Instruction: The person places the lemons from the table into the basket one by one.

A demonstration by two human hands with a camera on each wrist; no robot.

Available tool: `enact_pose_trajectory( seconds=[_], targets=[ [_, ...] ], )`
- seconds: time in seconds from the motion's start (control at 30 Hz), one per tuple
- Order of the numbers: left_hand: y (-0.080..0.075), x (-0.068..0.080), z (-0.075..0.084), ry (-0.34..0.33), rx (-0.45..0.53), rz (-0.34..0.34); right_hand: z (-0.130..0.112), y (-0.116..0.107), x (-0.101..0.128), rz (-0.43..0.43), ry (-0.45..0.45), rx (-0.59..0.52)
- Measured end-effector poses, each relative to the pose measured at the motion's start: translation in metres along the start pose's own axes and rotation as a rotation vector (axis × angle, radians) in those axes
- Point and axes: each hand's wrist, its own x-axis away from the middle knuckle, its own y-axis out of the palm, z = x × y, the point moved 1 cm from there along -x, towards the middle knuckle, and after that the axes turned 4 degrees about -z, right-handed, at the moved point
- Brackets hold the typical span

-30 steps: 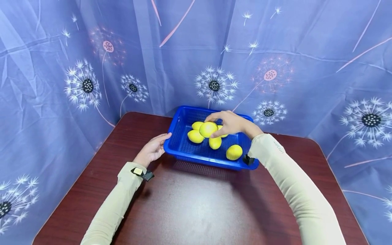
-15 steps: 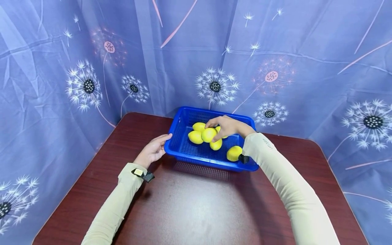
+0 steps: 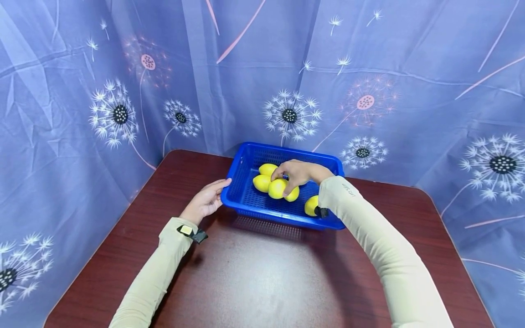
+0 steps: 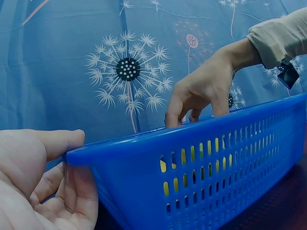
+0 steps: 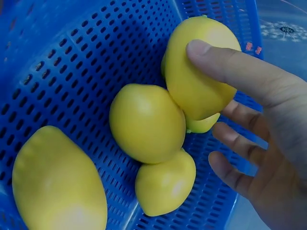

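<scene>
A blue slotted plastic basket (image 3: 279, 218) stands on the table with several yellow lemons in it. My left hand (image 3: 203, 201) grips its left end, thumb over the rim and fingers curled underneath, as the left wrist view shows. Inside the basket, my right hand (image 3: 298, 173) holds a lemon (image 3: 277, 188) between thumb and fingers. In the right wrist view the thumb lies across the held lemon (image 5: 206, 91), which touches a second lemon (image 5: 146, 123). Another lemon (image 3: 261, 183) lies to its left in the head view, and one lemon (image 3: 311, 206) is partly hidden by the right sleeve.
The dark red wooden table (image 3: 246, 282) stretches in front of the basket. A blue curtain (image 3: 246, 91) with dandelion prints hangs behind and at both sides, close to the basket's back. Each wrist wears a black strap (image 3: 199, 235) over a pale sleeve.
My right hand has lowered the lemon into the basket, bringing it down toward the other lemons and nearer the front. The left hand keeps its hold on the rim.
</scene>
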Motion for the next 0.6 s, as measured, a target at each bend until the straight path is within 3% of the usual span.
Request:
enact_pose_trajectory(
  seconds=[0.6],
  targets=[
    [-0.001,-0.001,-0.001,0.007,0.011,-0.009,-0.014,0.011,-0.014,-0.038,0.051,0.123]
  ],
)
